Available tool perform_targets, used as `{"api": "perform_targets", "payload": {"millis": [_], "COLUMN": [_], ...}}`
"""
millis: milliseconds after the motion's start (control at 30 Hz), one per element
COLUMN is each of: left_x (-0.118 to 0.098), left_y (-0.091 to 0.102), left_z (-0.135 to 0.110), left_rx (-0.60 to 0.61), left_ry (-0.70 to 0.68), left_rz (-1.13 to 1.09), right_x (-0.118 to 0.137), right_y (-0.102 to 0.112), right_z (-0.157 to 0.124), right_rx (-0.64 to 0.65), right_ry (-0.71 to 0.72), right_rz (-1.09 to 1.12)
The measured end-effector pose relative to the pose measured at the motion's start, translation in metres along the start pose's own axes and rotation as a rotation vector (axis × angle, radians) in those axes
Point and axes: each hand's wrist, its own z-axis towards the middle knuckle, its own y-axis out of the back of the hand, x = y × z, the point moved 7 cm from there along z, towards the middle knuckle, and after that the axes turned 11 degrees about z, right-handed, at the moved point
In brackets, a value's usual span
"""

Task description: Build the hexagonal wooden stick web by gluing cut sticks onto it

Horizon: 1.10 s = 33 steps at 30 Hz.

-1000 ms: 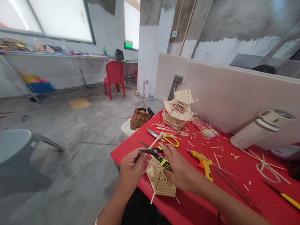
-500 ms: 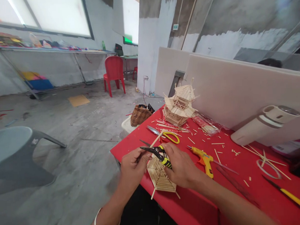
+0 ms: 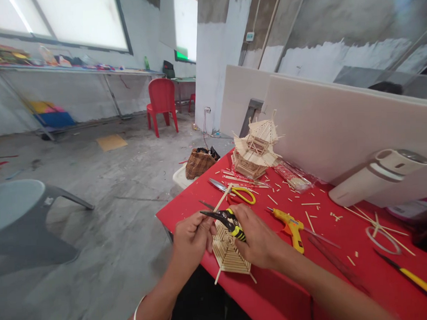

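Observation:
My left hand point(image 3: 189, 237) is closed in a pinch on a thin wooden stick point(image 3: 222, 198), which slants up and away over the red table. In my right hand point(image 3: 256, 237) is a pair of cutting pliers point(image 3: 234, 227) with yellow and black handles. Its dark jaws cross the stick close to my left fingertips; whether they touch it I cannot tell. Beneath both hands lies a web-like polygonal panel of wooden sticks point(image 3: 232, 263), partly hidden by them. Yellow-handled scissors point(image 3: 244, 195) rest just beyond the pliers.
A stick-built pagoda model point(image 3: 257, 148) stands at the table's far corner. To the right are a yellow glue gun point(image 3: 290, 227), a white thermos point(image 3: 373, 179), a tape ring point(image 3: 383, 241) and a yellow-handled tool point(image 3: 420, 283). Stick offcuts litter the red table point(image 3: 276, 294).
My left fingers have shifted slightly around the stick. The pliers and my right hand look almost unmoved, and the view has barely changed.

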Motion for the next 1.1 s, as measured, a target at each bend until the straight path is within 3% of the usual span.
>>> {"api": "perform_targets", "payload": {"millis": [233, 433, 533, 600, 700, 767, 967, 1100], "left_x": [0.002, 0.014, 0.015, 0.012, 0.002, -0.002, 0.021, 0.018], "left_y": [0.001, -0.009, -0.013, -0.013, -0.004, -0.001, -0.018, -0.017], "left_z": [-0.001, -0.002, -0.003, -0.003, -0.002, -0.003, -0.004, -0.003], "left_rx": [-0.071, 0.195, 0.240, 0.197, 0.001, -0.064, 0.274, 0.260], "left_ry": [-0.015, 0.142, 0.185, 0.153, 0.028, -0.036, 0.169, 0.136], "left_rz": [0.051, -0.173, -0.225, -0.176, 0.007, 0.077, -0.235, -0.201], "right_x": [-0.004, -0.003, -0.003, -0.004, -0.006, -0.007, -0.003, -0.004], "right_y": [0.002, 0.002, 0.000, 0.000, 0.002, 0.004, 0.005, 0.003], "right_z": [-0.005, -0.009, -0.010, -0.010, -0.009, -0.010, -0.013, -0.011], "right_rx": [0.011, 0.029, 0.040, 0.038, 0.008, -0.003, 0.026, 0.052], "right_ry": [-0.007, 0.050, 0.025, -0.008, -0.034, -0.011, 0.036, -0.048], "right_rz": [-0.031, -0.002, -0.015, -0.031, -0.063, -0.062, -0.034, -0.087]}}
